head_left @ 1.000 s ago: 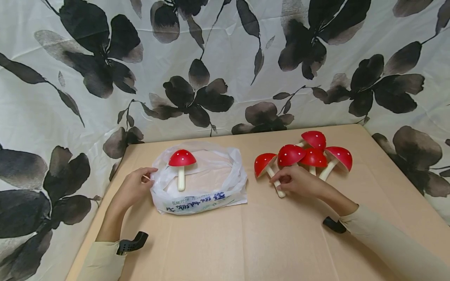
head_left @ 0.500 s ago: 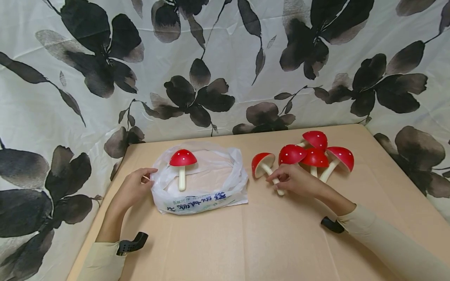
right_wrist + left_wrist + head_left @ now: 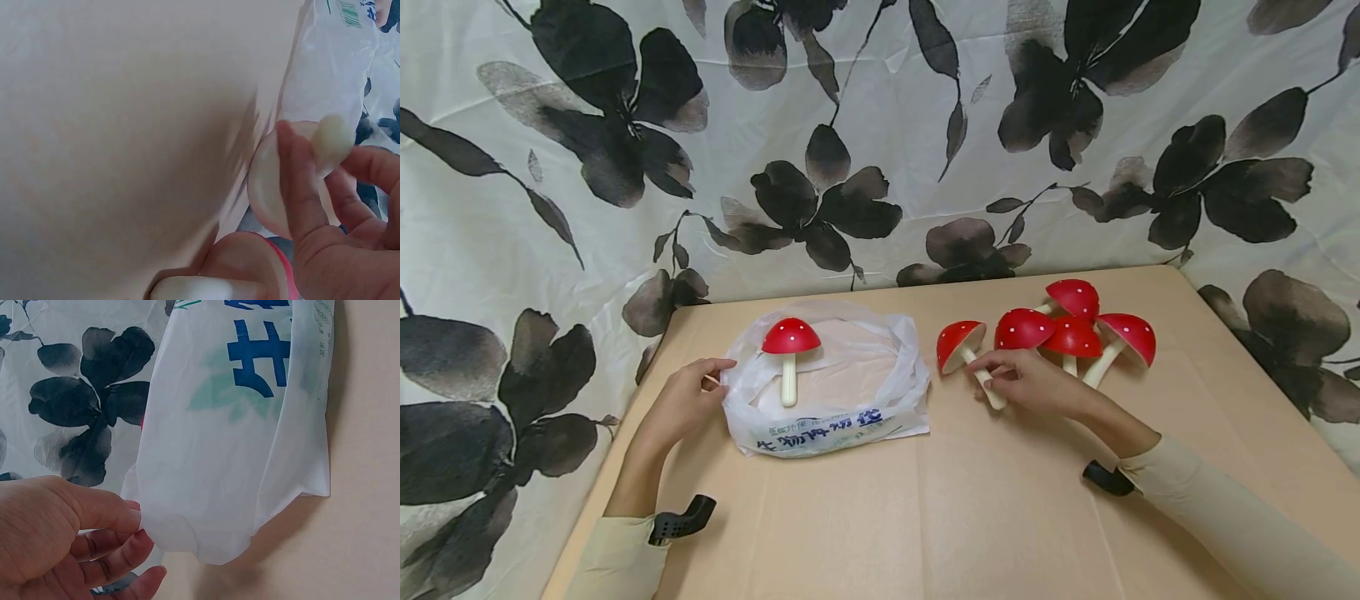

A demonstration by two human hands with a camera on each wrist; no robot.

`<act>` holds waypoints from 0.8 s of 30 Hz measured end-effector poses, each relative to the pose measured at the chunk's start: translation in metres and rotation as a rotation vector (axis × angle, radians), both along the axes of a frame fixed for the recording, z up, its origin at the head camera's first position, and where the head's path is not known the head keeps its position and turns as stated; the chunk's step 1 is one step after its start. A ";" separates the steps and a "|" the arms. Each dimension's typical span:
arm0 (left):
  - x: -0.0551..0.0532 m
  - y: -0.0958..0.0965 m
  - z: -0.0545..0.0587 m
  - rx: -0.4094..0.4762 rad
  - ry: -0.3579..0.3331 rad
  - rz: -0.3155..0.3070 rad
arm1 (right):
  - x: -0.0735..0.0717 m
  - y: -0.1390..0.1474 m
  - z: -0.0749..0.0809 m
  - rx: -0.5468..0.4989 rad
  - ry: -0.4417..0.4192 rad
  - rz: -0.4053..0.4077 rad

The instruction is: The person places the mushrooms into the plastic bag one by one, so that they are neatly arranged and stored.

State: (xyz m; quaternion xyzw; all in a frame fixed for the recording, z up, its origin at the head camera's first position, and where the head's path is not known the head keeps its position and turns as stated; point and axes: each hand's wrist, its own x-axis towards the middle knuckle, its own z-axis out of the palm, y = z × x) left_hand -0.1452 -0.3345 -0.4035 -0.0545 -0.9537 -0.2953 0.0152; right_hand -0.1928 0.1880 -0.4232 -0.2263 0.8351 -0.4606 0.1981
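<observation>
In the head view my right hand (image 3: 1039, 385) pinches the white stem of a red toy mushroom (image 3: 955, 343) with white dots. Its stem end (image 3: 333, 139) pokes out between thumb and fingers in the right wrist view, and the pale underside of the cap shows behind. My left hand (image 3: 687, 402) pinches the left edge of a white plastic bag (image 3: 752, 437) printed with blue characters. Thumb and forefinger meet at the bag's rim in the left wrist view, the other fingers loosely bent. Another toy mushroom (image 3: 790, 337) lies in the bag's mouth, cap toward the back.
Several more red toy mushrooms (image 3: 1024, 329) lie clustered beyond my right hand, close to its knuckles. The wooden table (image 3: 850, 525) ends at a back edge against a white cloth (image 3: 925, 108) with dark flowers.
My right hand has drawn its mushroom slightly left, away from the cluster, and its cap has turned to show more underside. The left hand and the bag stay put.
</observation>
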 end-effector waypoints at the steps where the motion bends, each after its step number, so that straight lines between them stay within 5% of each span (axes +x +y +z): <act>1: 0.000 0.000 0.000 -0.001 0.001 0.000 | 0.000 0.000 0.000 0.006 -0.009 -0.010; 24: -0.001 0.004 0.003 -0.005 -0.039 0.006 | -0.004 -0.001 0.008 0.016 -0.057 -0.047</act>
